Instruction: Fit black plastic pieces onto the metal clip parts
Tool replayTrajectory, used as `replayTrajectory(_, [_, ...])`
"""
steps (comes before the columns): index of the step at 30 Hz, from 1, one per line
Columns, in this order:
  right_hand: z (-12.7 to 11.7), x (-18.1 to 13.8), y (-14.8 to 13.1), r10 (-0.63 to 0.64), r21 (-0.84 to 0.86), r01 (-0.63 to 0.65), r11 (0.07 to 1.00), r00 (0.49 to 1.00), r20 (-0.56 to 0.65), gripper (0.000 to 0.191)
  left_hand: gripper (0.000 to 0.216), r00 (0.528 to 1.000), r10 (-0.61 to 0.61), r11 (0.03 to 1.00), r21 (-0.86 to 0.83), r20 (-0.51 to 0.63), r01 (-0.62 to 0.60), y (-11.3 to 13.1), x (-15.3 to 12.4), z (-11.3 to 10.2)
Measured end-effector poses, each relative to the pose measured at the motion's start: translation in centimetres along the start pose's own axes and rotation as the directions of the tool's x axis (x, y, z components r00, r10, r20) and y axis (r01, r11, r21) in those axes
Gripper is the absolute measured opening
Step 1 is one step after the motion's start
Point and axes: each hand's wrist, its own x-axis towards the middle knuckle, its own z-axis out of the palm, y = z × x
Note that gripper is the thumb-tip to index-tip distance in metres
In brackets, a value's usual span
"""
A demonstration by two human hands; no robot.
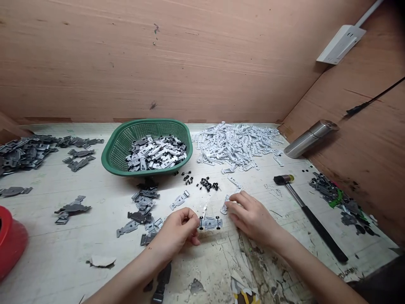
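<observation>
Between my hands is a small grey toy car chassis (211, 223) with black wheels on two axles. My left hand (179, 227) is closed in a pinch at its left end; the fingertips are partly hidden. To the right, my right hand (251, 216) has curled fingers on a pale plastic chassis piece (225, 205), whose near part they cover. Another pale strip (234, 183) lies just beyond those fingers. Small black wheels (209, 184) are scattered behind the chassis. A loose grey chassis plate (179, 200) rests beyond my left hand.
A green basket (109, 158) holds many chassis pieces, with a heap of white parts (237, 143) beside it. Dark plates (28, 152) pile up at far left, above a red container (14, 245). On the right are a hammer (308, 213), a metal cylinder (308, 139) and scraps (341, 202).
</observation>
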Motion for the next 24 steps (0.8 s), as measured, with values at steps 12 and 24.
replayTrajectory(12, [0.3,-2.0,-2.1,0.374,0.134,-0.351,0.927,0.897,-0.235,0.015,0.022,1.0,0.006,1.0,0.03,-0.004,-0.006,0.0,0.0,-0.1])
replayTrajectory(24, [-0.7,-0.8,-6.6,0.555,0.861,-0.281,-0.424,0.671,0.492,0.019,0.022,1.0,0.008,1.0,0.026,0.004,-0.008,-0.1,-0.1,0.1])
